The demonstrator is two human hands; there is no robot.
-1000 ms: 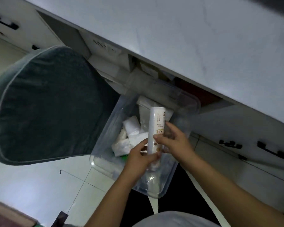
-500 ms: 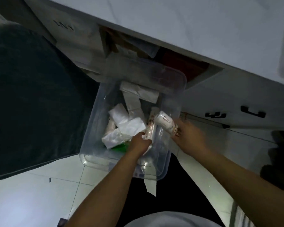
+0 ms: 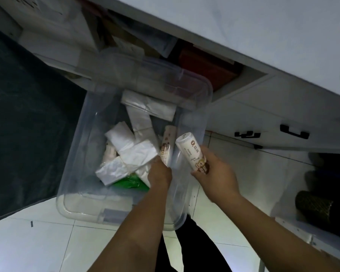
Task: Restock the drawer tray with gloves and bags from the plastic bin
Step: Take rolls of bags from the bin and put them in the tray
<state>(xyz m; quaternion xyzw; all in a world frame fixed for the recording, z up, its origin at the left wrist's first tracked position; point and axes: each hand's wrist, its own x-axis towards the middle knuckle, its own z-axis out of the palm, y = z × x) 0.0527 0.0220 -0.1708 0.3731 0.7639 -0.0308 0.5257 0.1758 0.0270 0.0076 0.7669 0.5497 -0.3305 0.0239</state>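
Observation:
A clear plastic bin (image 3: 82,154) stands on the floor in front of me, holding several white folded bag packs (image 3: 135,154), a green packet (image 3: 130,182) and a printed roll (image 3: 167,144). My right hand (image 3: 216,173) grips a white roll of bags (image 3: 190,152) over the bin's right rim, tilted up to the left. My left hand (image 3: 159,172) reaches into the bin and closes its fingers round the lower end of the printed roll. Beyond the bin, the open drawer (image 3: 126,42) shows boxes and papers, partly hidden by the bin's far wall.
The white countertop (image 3: 263,32) overhangs the drawer. A dark green cushioned seat (image 3: 28,114) fills the left side, touching the bin. White cabinet fronts with black handles (image 3: 293,132) lie to the right. A dark round object (image 3: 312,207) sits at far right. White tiles (image 3: 37,242) below.
The roll held by both hands has passed to my right hand alone and moved right. My left hand has dropped into the bin onto a second roll. The view shifted left and closer.

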